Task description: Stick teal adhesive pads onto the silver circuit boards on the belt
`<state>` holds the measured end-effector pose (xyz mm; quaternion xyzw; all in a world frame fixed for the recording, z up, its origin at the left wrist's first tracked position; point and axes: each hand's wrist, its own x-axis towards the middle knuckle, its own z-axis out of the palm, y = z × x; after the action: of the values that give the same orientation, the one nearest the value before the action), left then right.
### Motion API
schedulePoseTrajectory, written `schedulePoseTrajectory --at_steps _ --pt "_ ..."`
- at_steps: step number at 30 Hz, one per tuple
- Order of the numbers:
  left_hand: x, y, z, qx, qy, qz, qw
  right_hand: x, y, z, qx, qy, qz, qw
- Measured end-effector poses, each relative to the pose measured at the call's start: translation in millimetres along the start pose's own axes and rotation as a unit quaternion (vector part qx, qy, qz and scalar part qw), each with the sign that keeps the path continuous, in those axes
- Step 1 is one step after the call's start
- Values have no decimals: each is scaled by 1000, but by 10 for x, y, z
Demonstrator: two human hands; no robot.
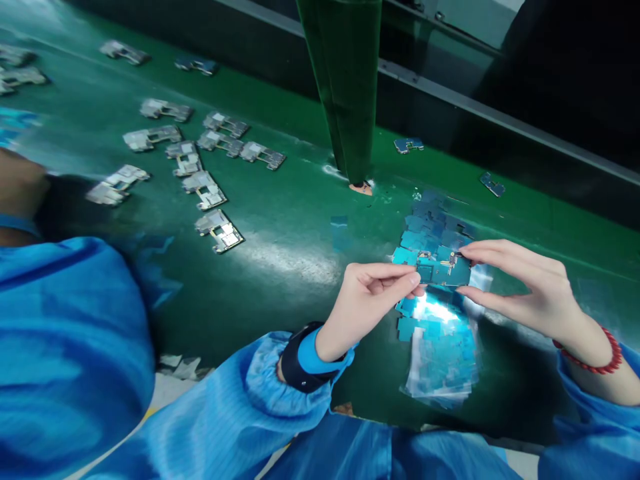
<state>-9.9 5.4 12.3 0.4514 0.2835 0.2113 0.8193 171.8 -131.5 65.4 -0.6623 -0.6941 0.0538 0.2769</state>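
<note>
A bare circuit board [434, 273] with gold-coloured contacts is up in front of me, between my two hands. My left hand [373, 293] pinches its left end between thumb and fingers. At the right end, the thumb and fingertips of my right hand [525, 280] sit at the lower and upper edges of the board. Beneath the hands lies a spread of teal, board-shaped pieces [406, 328], and nearer to me is a heap of clear, bluish plastic film [440, 383].
Several assembled boards [220, 230] lie scattered on the green tabletop [280, 220] to the left. A green post [350, 87] rises from the table. Two small boards [409, 145] lie behind the pile. Another person's blue sleeve [70, 320] is close on the left.
</note>
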Motion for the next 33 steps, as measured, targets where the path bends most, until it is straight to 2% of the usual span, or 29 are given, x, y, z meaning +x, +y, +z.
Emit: schedulePoseTrajectory --at_steps 6,20,23,26,28,30,33 --pt "23 -33 -9 6 7 12 1000 -19 -25 20 -26 27 -13 999" --pt "38 -37 -13 -9 5 8 1000 1 -54 44 -38 34 -45 998" --pt "39 -51 -14 -6 7 3 1000 32 50 86 -49 57 -49 996" --pt "43 -73 -33 -28 9 -25 999 53 467 29 -102 103 -17 989" --pt "53 -86 -51 -48 3 -41 998 25 924 -116 -139 134 81 978" --pt "63 -95 -64 -57 -2 -40 998 -67 1433 -321 -168 158 240 943" --pt "68 -101 -63 -57 -5 -37 998 -319 2063 -606 -206 180 344 898"
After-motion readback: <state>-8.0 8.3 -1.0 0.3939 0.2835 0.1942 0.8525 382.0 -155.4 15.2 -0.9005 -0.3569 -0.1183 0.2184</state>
